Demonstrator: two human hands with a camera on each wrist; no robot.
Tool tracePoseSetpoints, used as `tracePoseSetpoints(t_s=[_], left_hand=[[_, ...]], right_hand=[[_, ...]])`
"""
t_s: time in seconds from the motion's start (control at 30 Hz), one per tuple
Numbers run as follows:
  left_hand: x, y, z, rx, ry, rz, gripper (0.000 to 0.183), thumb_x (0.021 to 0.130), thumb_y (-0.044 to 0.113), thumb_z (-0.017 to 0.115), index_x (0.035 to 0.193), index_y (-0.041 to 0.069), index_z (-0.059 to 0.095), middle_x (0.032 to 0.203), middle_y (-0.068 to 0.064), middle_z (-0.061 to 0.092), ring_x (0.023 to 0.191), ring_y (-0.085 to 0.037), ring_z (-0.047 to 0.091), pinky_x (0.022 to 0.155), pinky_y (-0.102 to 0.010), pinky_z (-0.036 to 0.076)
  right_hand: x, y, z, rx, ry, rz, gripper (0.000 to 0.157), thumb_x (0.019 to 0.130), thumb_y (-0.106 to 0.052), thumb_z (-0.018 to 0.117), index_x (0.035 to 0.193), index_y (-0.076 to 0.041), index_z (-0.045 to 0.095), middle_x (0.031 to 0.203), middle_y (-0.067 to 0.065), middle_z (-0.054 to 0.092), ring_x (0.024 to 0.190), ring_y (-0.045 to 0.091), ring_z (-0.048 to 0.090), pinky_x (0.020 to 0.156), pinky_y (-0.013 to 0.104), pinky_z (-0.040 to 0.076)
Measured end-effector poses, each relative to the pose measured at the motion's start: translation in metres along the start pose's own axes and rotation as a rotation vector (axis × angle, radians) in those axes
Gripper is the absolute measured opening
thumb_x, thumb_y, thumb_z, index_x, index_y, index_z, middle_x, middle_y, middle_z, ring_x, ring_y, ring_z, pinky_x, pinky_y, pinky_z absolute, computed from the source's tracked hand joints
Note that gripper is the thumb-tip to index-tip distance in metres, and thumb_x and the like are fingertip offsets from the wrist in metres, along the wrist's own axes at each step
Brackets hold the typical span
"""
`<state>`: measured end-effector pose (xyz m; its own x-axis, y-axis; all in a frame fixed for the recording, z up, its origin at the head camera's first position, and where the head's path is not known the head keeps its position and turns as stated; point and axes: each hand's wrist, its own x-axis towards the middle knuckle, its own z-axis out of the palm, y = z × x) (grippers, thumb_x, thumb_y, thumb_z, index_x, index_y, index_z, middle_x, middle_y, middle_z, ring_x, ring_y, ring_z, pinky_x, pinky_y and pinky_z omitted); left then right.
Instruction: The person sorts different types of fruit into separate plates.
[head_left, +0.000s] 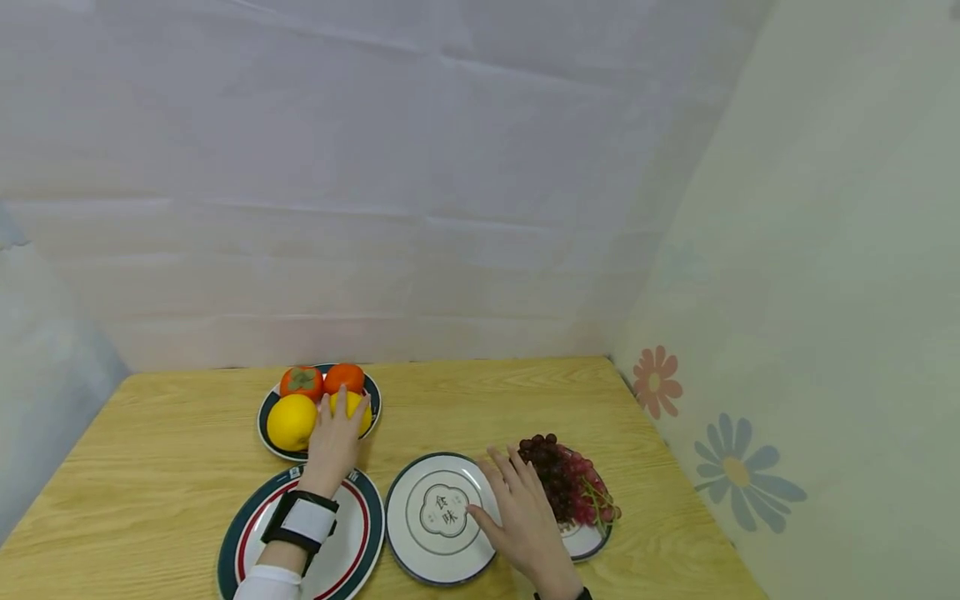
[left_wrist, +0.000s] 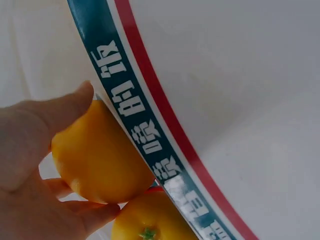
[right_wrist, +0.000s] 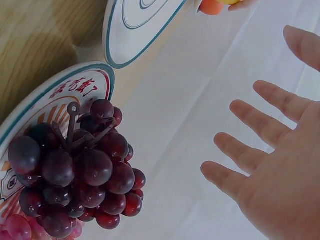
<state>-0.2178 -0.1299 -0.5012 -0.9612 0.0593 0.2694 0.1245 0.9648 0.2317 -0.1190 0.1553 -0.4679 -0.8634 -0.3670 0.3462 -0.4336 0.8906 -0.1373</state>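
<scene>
My left hand reaches over the large dark-rimmed plate to a smaller plate of fruit at the back. Its thumb and fingers grip a yellow lemon from either side. A second lemon lies beside it, and two orange persimmons sit behind them. Palm down, my right hand hovers with spread fingers between the white middle plate and the grape plate, holding nothing. Dark grapes and pinkish-red grapes lie on that plate, partly hidden by the hand in the head view.
All the plates stand on a wooden table. A pale cloth wall rises behind it, and a flower-patterned sheet hangs along the right edge. The middle plate lies close to the large plate's right rim.
</scene>
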Motion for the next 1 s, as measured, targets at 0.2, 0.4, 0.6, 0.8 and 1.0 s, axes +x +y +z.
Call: tracePoseSetpoints(t_s=[0.2,0.4,0.6,0.8,1.0], left_hand=[[0.005,0.001,0.0,0.01,0.015,-0.011,0.063,0.07,0.011,0.08,0.127,0.011,0.053,0.138,-0.03,0.035,0.122,-0.054,0.033,0.098,-0.062,0.039],[0.006,0.001,0.0,0.004,-0.003,-0.025,0.062,0.072,0.011,0.079,0.127,0.013,0.051,0.137,-0.029,0.035,0.122,-0.053,0.033,0.088,-0.063,0.047],[0.001,0.008,-0.006,-0.046,0.062,0.014,0.06,0.073,0.015,0.079,0.126,0.013,0.052,0.136,-0.029,0.04,0.119,-0.052,0.039,0.073,-0.063,0.052],[-0.013,0.036,-0.026,-0.245,0.096,0.102,0.06,0.073,0.02,0.079,0.126,0.012,0.052,0.135,-0.027,0.042,0.118,-0.046,0.045,0.08,-0.06,0.052],[-0.041,0.075,-0.038,-0.425,-0.014,0.186,0.07,0.075,0.031,0.077,0.133,0.008,0.045,0.136,-0.02,0.045,0.116,-0.034,0.052,0.091,-0.051,0.051]], right_hand=[[0.002,-0.001,0.0,0.02,-0.006,0.001,0.058,0.082,-0.043,0.066,0.131,-0.017,0.051,0.138,0.008,0.047,0.132,0.032,0.034,0.103,0.057,0.037],[0.003,-0.002,-0.001,0.016,-0.013,0.007,0.056,0.082,-0.042,0.066,0.129,-0.016,0.052,0.137,0.007,0.048,0.131,0.032,0.036,0.102,0.058,0.039],[0.004,-0.002,0.0,0.013,-0.008,0.0,0.056,0.082,-0.04,0.067,0.13,-0.015,0.051,0.137,0.008,0.048,0.13,0.032,0.037,0.1,0.058,0.04],[0.007,-0.005,0.001,0.034,0.021,-0.023,0.066,0.08,-0.038,0.07,0.135,-0.012,0.045,0.138,0.01,0.046,0.129,0.029,0.039,0.101,0.052,0.042],[0.015,-0.016,0.002,0.071,0.091,-0.09,0.084,0.071,-0.037,0.079,0.14,-0.008,0.038,0.141,0.011,0.043,0.124,0.025,0.045,0.093,0.043,0.051]])
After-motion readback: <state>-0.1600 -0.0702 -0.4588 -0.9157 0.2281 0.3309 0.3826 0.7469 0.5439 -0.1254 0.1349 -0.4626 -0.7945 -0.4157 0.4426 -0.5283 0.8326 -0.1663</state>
